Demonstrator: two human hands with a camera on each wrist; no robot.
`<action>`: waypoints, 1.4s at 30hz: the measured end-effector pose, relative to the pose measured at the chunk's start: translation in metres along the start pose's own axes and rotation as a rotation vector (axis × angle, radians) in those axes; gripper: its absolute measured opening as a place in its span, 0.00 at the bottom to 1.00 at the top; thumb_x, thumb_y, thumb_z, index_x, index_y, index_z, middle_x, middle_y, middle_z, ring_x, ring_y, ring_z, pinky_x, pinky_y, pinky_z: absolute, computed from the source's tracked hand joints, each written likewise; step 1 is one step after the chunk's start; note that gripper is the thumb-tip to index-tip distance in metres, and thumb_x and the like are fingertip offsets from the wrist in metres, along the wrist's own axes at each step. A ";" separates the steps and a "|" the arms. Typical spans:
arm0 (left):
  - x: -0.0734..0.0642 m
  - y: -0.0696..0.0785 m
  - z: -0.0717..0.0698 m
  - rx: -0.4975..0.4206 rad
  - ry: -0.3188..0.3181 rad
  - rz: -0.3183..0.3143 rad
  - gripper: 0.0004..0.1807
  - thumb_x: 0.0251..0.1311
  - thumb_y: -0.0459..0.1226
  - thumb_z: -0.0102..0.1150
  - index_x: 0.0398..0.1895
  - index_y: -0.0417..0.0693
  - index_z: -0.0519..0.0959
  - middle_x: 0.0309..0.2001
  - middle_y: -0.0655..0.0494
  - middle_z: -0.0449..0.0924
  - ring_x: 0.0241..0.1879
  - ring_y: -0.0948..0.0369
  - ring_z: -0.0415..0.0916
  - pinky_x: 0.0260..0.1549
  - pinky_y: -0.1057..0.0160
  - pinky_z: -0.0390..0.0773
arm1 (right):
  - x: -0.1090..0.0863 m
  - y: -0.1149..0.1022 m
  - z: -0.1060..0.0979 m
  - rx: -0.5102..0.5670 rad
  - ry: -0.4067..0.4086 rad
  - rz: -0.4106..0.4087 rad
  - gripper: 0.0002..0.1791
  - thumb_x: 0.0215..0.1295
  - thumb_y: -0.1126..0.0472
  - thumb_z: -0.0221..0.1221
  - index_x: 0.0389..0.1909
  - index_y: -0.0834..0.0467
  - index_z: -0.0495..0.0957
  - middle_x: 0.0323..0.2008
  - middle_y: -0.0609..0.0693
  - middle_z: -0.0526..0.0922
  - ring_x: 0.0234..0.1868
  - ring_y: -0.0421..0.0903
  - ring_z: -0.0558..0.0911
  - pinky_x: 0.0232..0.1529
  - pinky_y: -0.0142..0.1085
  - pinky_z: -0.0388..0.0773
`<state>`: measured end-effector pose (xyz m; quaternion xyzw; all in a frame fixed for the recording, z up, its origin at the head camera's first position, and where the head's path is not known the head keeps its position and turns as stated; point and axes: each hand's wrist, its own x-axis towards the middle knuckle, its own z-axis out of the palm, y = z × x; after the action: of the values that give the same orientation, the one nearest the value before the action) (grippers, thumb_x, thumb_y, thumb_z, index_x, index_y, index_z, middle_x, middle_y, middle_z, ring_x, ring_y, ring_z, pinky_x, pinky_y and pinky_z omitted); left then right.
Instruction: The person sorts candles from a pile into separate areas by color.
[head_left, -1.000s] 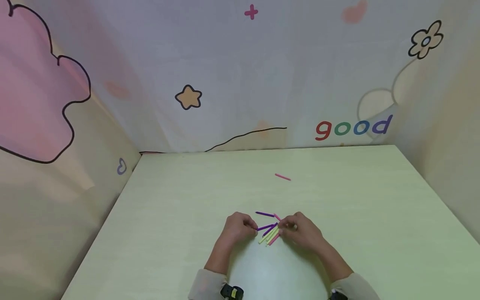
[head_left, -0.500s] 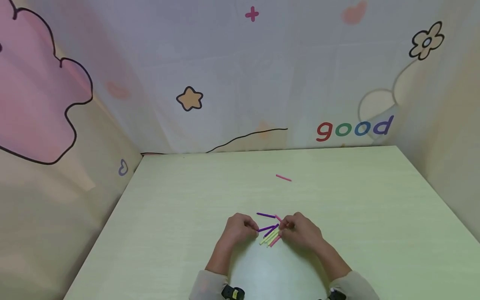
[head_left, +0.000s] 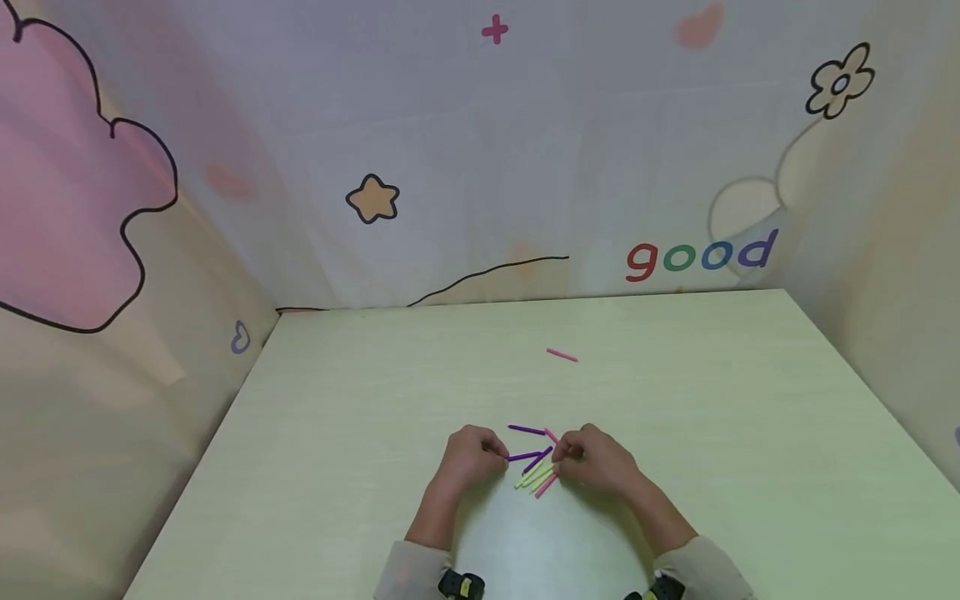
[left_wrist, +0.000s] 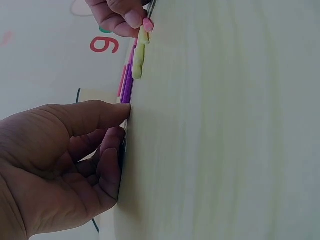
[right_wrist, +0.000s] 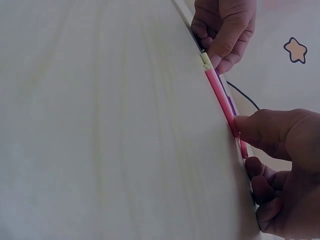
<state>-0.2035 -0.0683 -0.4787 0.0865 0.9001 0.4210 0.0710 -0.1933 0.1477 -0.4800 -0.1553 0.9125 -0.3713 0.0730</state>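
Several short, thin coloured sticks lie in a loose fan between the two hands. My left hand (head_left: pixel 475 454) pinches the left end of a purple stick (head_left: pixel 524 457); another purple stick (head_left: pixel 537 461) crosses beside it. Yellow sticks (head_left: pixel 534 475) and a pink stick (head_left: pixel 546 487) lie nearer the front. At their right ends is my right hand (head_left: pixel 596 458), its thumb and fingers bent about them; in the right wrist view its thumb touches a pink stick (right_wrist: pixel 221 100). Which sticks it grips is partly hidden. Behind, a purple stick (head_left: pixel 527 430) meets a pink one (head_left: pixel 552 436).
One more pink stick (head_left: pixel 562 355) lies alone farther back on the pale table (head_left: pixel 360 400). A printed cloth wall (head_left: pixel 450 108) rises at the table's back edge, and side walls stand left and right.
The front pink stick has shifted slightly toward the front, and the yellow sticks are spread a little more. The hands have hardly moved; the head view has shifted slightly.
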 end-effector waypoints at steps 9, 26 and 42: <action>0.004 -0.003 0.001 0.003 0.004 0.005 0.05 0.42 0.26 0.63 0.20 0.44 0.82 0.19 0.60 0.75 0.25 0.63 0.69 0.27 0.63 0.71 | 0.001 0.001 -0.005 0.052 -0.065 -0.044 0.06 0.50 0.72 0.61 0.24 0.58 0.77 0.20 0.43 0.74 0.25 0.42 0.70 0.30 0.36 0.68; 0.001 -0.006 -0.008 -0.041 0.010 -0.060 0.04 0.44 0.27 0.64 0.24 0.44 0.81 0.21 0.58 0.74 0.24 0.61 0.69 0.27 0.62 0.70 | -0.001 -0.004 -0.008 0.073 -0.112 0.102 0.08 0.48 0.68 0.67 0.20 0.57 0.77 0.23 0.48 0.70 0.30 0.45 0.68 0.29 0.37 0.67; -0.009 -0.014 -0.024 -0.082 0.086 -0.072 0.03 0.51 0.29 0.60 0.29 0.43 0.79 0.24 0.56 0.74 0.26 0.60 0.70 0.28 0.61 0.70 | 0.002 -0.005 -0.006 0.042 -0.078 0.113 0.10 0.49 0.65 0.68 0.18 0.57 0.76 0.20 0.48 0.70 0.27 0.44 0.68 0.27 0.36 0.65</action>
<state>-0.2008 -0.0973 -0.4735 0.0331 0.8868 0.4582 0.0507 -0.1952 0.1480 -0.4726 -0.1163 0.9084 -0.3791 0.1328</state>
